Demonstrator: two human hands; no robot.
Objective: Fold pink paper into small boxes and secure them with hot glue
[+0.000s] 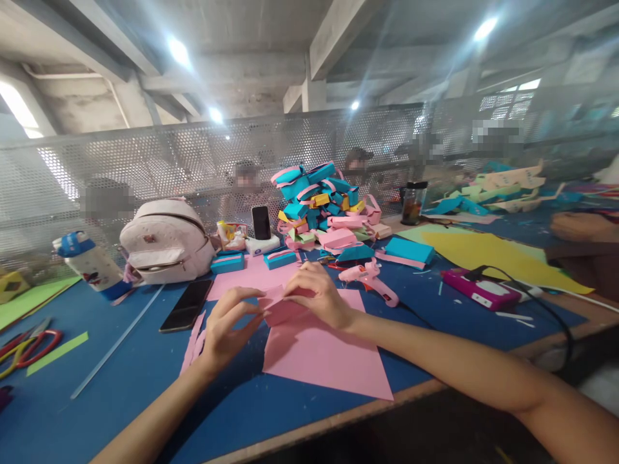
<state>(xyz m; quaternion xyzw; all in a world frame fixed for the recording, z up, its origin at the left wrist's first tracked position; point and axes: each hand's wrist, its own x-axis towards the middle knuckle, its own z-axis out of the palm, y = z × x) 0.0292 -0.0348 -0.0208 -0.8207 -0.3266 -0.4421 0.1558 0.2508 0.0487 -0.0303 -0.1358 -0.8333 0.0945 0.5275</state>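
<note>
Between my hands is a small folded piece of pink paper (285,310), raised a little above the table. My left hand (232,325) pinches its left end between thumb and fingers. With thumb and fingertips, my right hand (319,293) grips its upper right part. Under it lies a larger pink sheet (329,354), partly covered by my right hand and forearm. Another pink sheet (232,277) is spread farther back. Pink paper strips (194,341) lie beside my left wrist. A pink glue gun (370,281) rests to the right of my right hand.
A dark phone (187,306), a metal ruler (118,341), scissors (29,348), a bottle (91,267) and a white backpack (164,241) stand or lie left. Blue and pink paper boxes (324,206) are piled behind. Right are a purple power strip (478,290) with cables, yellow sheets (498,258) and another person's hand (583,227).
</note>
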